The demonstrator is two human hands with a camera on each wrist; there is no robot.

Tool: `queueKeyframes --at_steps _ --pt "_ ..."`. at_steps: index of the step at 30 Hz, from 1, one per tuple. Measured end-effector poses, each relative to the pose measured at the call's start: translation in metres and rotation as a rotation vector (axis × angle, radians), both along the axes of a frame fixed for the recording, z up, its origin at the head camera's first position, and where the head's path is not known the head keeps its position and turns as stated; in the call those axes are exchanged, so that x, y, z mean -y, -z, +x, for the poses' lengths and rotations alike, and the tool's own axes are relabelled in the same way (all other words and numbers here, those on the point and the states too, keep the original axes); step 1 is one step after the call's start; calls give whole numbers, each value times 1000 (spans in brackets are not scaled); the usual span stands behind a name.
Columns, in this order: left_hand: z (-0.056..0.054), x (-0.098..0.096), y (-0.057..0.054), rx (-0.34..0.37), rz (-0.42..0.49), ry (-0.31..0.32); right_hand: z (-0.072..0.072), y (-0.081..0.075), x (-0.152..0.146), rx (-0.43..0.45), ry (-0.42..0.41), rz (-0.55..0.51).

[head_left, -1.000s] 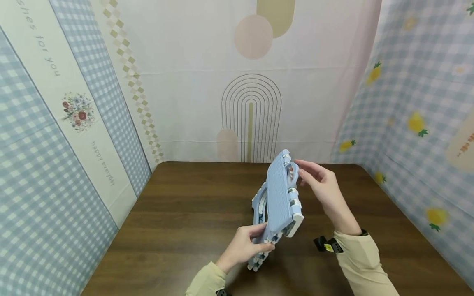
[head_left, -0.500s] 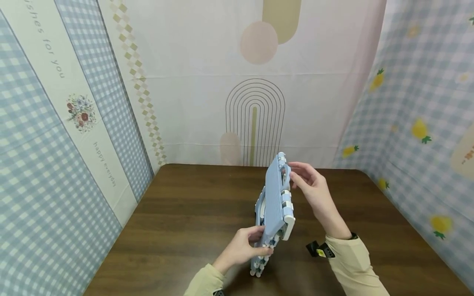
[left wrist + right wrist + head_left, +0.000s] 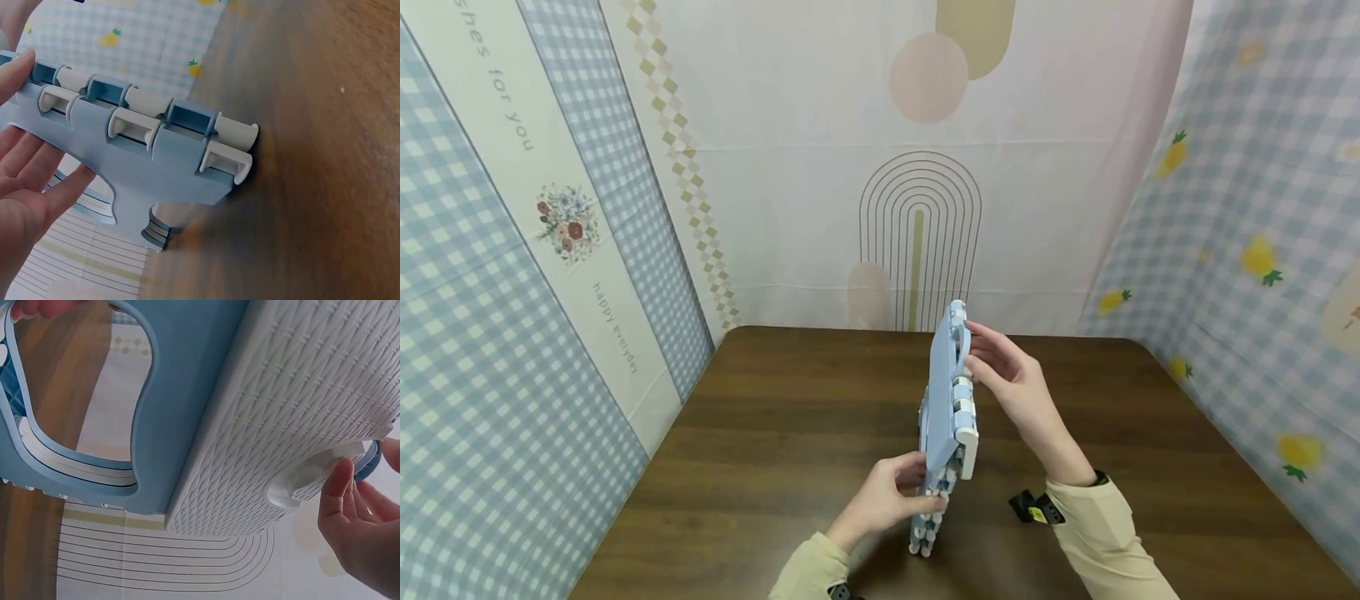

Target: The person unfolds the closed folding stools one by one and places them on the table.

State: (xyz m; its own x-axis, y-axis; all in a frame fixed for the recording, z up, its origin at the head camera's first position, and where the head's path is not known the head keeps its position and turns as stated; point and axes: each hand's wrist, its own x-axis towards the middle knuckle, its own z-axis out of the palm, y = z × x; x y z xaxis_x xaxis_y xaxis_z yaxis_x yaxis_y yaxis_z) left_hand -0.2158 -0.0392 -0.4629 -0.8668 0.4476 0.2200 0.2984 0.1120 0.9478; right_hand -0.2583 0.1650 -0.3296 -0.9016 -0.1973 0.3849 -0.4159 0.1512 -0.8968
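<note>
A blue-and-white plastic folding stool point(image 3: 942, 400) stands nearly upright on edge on the table, its panels folded almost together. My left hand point(image 3: 883, 498) grips its near side, thumb on the hinged edge; in the left wrist view the fingers point(image 3: 37, 162) lie at the cutout of a blue leg panel point(image 3: 131, 162). My right hand point(image 3: 1015, 392) pinches the small loop handle point(image 3: 962, 350) at the upper edge. In the right wrist view, a white woven-textured panel point(image 3: 269, 412) stands at an angle to a blue leg panel point(image 3: 187, 369), with a gap between them.
Brown wood-grain table point(image 3: 775, 467) lies beneath. A white patterned cloth point(image 3: 790, 208) hangs behind it, and checked cloths hang at the left point(image 3: 482, 350) and right point(image 3: 1225, 275). A black strap piece point(image 3: 1033, 506) sticks out from my right wrist.
The stool's top panel has swung left and more upright, closer to the leg panels. My right hand moved left with the handle; my left hand kept its grip.
</note>
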Motion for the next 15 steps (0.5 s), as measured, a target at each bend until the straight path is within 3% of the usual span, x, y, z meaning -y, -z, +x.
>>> queueKeyframes --at_steps 10,15 --pt "13 16 6 -23 35 14 21 2 24 -9 -4 44" --pt "23 21 10 -73 47 -18 35 13 33 -49 15 -30"
